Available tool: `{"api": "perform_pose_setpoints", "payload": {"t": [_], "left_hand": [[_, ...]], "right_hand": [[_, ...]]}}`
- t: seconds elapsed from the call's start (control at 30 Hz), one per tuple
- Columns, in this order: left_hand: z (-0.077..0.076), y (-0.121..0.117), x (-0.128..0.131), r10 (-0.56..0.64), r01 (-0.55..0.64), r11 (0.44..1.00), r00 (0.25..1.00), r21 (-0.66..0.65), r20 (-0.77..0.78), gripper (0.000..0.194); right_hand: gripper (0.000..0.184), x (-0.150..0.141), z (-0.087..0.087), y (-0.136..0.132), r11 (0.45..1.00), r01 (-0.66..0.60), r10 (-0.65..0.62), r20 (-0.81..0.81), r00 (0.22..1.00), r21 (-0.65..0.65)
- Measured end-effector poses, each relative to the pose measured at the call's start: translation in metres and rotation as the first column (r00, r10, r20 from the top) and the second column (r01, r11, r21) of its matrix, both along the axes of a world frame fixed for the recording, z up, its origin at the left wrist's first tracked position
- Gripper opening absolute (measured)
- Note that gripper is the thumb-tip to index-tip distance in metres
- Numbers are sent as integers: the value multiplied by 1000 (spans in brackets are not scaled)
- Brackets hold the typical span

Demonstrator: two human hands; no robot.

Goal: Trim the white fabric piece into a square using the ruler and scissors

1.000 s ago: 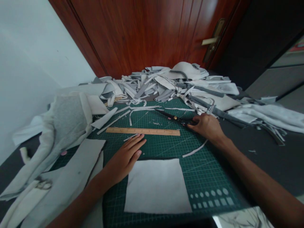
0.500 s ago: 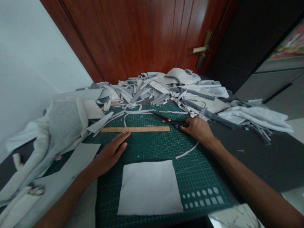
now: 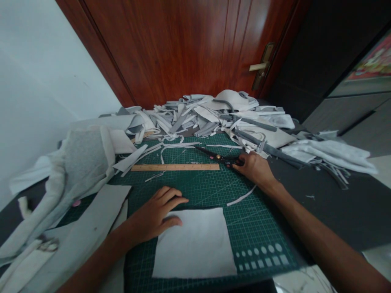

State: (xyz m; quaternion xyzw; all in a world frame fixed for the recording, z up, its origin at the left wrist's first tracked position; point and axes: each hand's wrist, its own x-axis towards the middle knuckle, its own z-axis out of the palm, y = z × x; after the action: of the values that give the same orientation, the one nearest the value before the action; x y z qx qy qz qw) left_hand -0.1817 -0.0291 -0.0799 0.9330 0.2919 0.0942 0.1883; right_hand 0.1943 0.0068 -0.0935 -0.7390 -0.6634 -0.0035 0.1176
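A white square of fabric point(image 3: 198, 248) lies flat near the front of the green cutting mat point(image 3: 210, 187). Over its upper left corner is my left hand point(image 3: 161, 211), fingers apart and holding nothing; whether the thumb touches the cloth I cannot tell. My right hand point(image 3: 255, 166) is closed around the handles of black scissors point(image 3: 218, 156) at the mat's right side, their blades pointing left and resting on the mat. Just left of the scissors, a wooden ruler point(image 3: 174, 167) lies crosswise. A thin white strip point(image 3: 241, 198) lies below my right hand.
A heap of white and grey fabric scraps point(image 3: 195, 114) is piled at the back against the wooden door point(image 3: 177, 49). Thick grey-white cloth point(image 3: 85, 158) bunches at the left, with a long pale fabric piece point(image 3: 88, 219) in front of it. More scraps point(image 3: 330, 152) lie at the right.
My left hand has moved from beside the ruler down and right to the white square's upper left corner. The right hand and scissors have stayed in place.
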Motion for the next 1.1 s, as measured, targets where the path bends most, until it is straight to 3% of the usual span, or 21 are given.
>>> {"api": "perform_pose_setpoints", "payload": {"t": [0.17,0.4,0.67,0.83,1.1], "left_hand": [[-4,0,3,-14,14,1000,999,-13,42,16],[-2,-4,6,28,-32,999,992,25,120,13],[-5,2,0,269,-273,962,950,3,159,32],[-5,4,-2,326,-343,937,926,63,191,45],[-7,5,-4,360,-387,918,906,88,224,47]], "right_hand": [[37,-1,1,0,1000,13,-13,11,1000,-12],[37,-3,3,0,1000,11,-11,5,1000,-9],[36,-2,3,1,1000,14,-14,-10,1000,-22],[35,-2,4,0,1000,7,-7,-4,1000,-19],[35,-3,5,1,999,25,-25,9,1000,-29]]}}
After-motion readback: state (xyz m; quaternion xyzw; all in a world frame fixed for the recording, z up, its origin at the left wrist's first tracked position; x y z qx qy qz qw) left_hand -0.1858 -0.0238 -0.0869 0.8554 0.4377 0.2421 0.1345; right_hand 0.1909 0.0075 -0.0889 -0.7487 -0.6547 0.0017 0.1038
